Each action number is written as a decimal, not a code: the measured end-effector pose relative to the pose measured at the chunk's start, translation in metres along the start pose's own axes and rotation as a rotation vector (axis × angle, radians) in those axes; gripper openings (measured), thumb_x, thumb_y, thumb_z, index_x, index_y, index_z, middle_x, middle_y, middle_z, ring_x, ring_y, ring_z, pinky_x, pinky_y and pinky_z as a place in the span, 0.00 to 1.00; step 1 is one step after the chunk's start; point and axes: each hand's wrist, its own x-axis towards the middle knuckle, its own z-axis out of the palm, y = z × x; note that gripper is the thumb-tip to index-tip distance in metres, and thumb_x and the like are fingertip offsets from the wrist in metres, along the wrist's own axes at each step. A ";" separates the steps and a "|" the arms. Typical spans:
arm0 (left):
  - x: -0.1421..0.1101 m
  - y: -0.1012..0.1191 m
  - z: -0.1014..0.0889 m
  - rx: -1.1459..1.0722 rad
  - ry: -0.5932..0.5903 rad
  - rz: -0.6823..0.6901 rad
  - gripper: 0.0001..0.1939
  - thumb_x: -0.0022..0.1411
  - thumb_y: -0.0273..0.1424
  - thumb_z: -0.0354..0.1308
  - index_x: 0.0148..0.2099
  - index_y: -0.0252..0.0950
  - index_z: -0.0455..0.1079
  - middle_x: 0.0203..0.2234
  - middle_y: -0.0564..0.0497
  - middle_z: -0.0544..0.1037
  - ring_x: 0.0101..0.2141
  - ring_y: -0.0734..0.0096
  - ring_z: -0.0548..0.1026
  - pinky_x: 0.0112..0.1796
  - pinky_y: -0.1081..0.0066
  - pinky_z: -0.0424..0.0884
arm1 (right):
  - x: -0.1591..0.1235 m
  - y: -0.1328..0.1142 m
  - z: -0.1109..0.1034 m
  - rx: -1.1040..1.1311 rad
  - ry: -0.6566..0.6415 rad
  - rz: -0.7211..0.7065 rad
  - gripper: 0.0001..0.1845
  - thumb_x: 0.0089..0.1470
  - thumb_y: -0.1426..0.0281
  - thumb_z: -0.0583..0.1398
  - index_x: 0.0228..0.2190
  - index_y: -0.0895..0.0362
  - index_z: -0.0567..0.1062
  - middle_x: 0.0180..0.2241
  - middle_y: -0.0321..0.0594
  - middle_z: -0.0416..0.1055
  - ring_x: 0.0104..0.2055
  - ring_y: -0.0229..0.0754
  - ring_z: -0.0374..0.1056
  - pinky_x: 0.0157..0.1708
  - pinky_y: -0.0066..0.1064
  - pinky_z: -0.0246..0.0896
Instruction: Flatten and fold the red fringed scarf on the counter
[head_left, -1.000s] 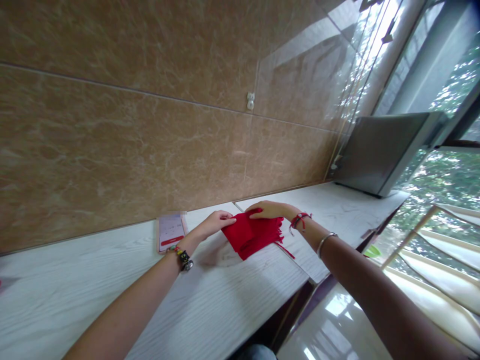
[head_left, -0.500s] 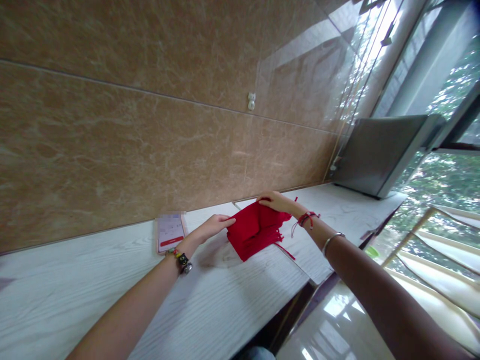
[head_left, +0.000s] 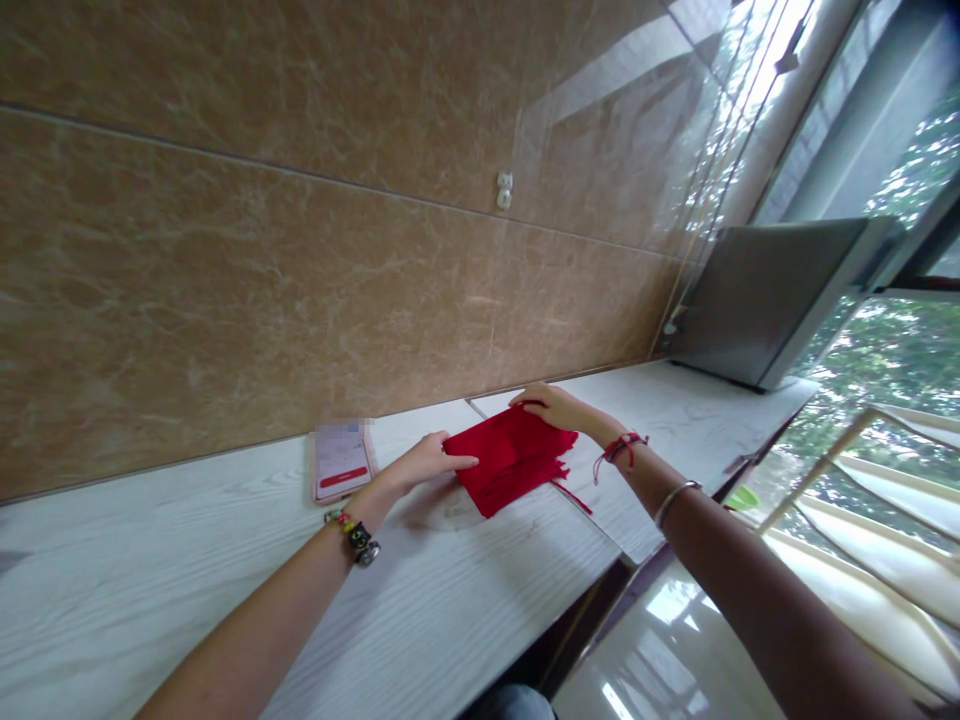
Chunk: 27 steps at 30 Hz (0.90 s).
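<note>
A: ok what could go wrong here?

B: imo the layers of that red cloth (head_left: 506, 460) skew or bunch if the hands pull unevenly. The loose strand (head_left: 574, 497) at its 4 o'clock could snag too, if it gets caught under the fabric.

A: where's the cloth from each hand?

B: on the pale counter (head_left: 420, 610), at 3 o'clock from the left hand (head_left: 426, 460), which pinches its near-left corner, thumb on top. Right hand (head_left: 551, 405) has its fingers closed on the far edge, so most of the cloth sits at its 7. Phone (head_left: 342, 465)'s at the left hand's 9.
</note>
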 end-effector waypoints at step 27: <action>-0.019 -0.003 0.032 0.838 -0.033 0.395 0.34 0.59 0.43 0.46 0.62 0.31 0.45 0.60 0.41 0.47 0.59 0.63 0.45 0.56 0.64 0.45 | -0.066 -0.039 -0.007 -0.124 -0.113 -0.212 0.22 0.51 0.77 0.53 0.49 0.56 0.66 0.49 0.43 0.66 0.52 0.42 0.60 0.52 0.35 0.54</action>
